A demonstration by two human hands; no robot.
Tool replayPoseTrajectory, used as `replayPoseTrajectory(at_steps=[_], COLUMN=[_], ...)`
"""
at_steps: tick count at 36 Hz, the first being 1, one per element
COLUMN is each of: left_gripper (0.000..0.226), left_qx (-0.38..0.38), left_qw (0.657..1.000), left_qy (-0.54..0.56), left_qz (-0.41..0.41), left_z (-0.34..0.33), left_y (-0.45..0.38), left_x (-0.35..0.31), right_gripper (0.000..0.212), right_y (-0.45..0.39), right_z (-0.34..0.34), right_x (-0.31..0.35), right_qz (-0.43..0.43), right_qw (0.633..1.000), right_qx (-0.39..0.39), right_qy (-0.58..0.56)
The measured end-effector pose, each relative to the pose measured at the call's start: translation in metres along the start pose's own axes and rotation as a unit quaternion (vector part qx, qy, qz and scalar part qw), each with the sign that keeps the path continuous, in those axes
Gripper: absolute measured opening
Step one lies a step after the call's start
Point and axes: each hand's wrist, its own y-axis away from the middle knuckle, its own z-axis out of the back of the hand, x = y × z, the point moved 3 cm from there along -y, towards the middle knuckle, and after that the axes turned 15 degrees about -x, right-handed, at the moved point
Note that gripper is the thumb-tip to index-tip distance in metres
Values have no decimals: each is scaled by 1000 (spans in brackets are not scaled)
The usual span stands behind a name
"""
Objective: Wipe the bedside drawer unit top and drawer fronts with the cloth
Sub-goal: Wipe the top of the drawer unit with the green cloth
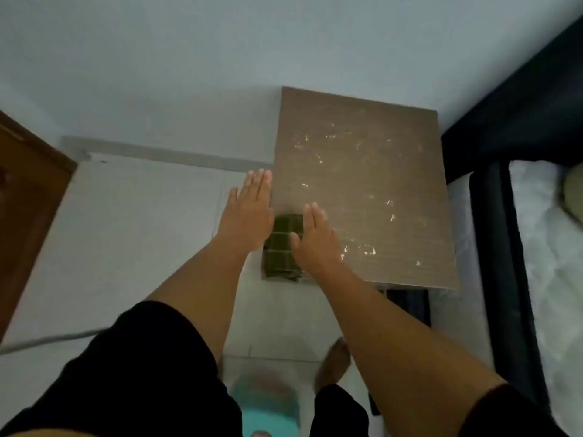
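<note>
- A person stands over the bedside drawer unit, whose brown top is speckled with pale marks; it sits against the wall beside a dark-framed bed.
- The left hand is flat, fingers straight and together, just off the unit's left edge, holding nothing.
- The right hand, fingers straight, hovers at the top's near-left corner.
- A folded green cloth lies between the two hands, at the unit's left edge.

No text, label, brand or number can be read anywhere here
</note>
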Motion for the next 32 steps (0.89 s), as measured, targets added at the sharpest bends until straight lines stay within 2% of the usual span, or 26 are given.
replayPoseTrajectory(at_steps=[6,11,15,18,20,24,27,32], left_gripper=[63,63,62,61,60,56,52,50], left_qx=[41,65,88,91,86,91,96,68], left_qw=[999,997,993,984,961,887,882,878], left_qy=[8,31,63,116,188,300,305,333], left_qz=[29,40,50,104,184,340,347,338], left_z=[-38,-59,-75,-83,-85,-87,-90,-102], left_y=[-11,-18,-26,-34,-39,-66,-94,-142], left_x=[3,7,10,11,12,12,11,6], right_gripper=[65,65,45,19,6,8,22,26], right_y=[-12,-18,-24,-36,-47,-96,-145,-225], right_z=[-28,-50,-63,-63,-53,-18,9,52], right_x=[-6,-14,-22,-22,-17,-11,-7,7], right_qz=[-102,-236,-307,-277,-244,-221,-213,-113], right_qw=[994,966,933,924,923,928,923,963], right_qx=[8,5,8,46,21,-49,-59,-120], right_qy=[-32,-105,-188,-259,-297,-296,-316,-215])
